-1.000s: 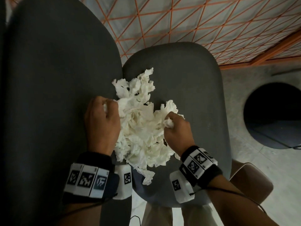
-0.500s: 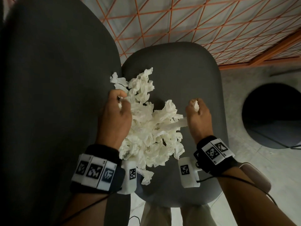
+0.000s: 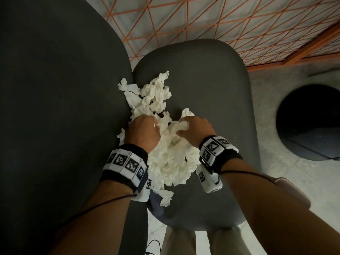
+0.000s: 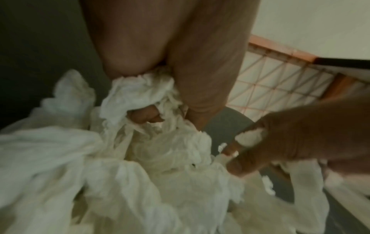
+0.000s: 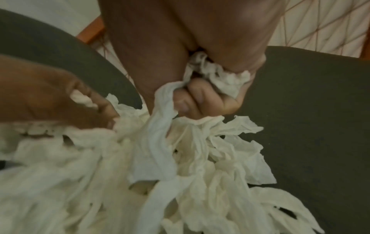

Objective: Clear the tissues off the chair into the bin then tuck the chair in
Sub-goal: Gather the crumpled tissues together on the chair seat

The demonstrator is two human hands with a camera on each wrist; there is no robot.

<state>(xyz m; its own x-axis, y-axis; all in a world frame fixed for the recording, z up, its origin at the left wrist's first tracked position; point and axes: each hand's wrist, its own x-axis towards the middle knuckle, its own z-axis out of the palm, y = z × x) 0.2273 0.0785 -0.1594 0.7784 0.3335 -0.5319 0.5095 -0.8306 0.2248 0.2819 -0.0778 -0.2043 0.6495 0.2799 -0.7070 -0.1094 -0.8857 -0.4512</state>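
A heap of crumpled white tissues [image 3: 171, 159] lies on the dark grey chair seat [image 3: 211, 85]. My left hand [image 3: 145, 129] grips the heap's left side, fingers curled into the paper [image 4: 140, 95]. My right hand [image 3: 195, 126] grips the right side, with tissue bunched in its fist [image 5: 210, 76]. The hands are close together over the heap. A loose clump of tissues [image 3: 150, 94] lies beyond the hands near the chair back [image 3: 55, 107]. A torn strip [image 3: 165, 197] hangs at the seat's front edge. The round dark bin [image 3: 311, 122] stands on the floor to the right.
An orange wire grid [image 3: 202, 19] runs behind the seat over a pale floor. My legs [image 3: 202, 242] show below the seat's front edge. A brownish chair corner [image 3: 287, 188] sits at the lower right, between the seat and the bin.
Both hands have drawn inward and toward each other, bunching the tissues into a tighter heap between them. The right hand, which was out at the seat's right side, is back at the heap.
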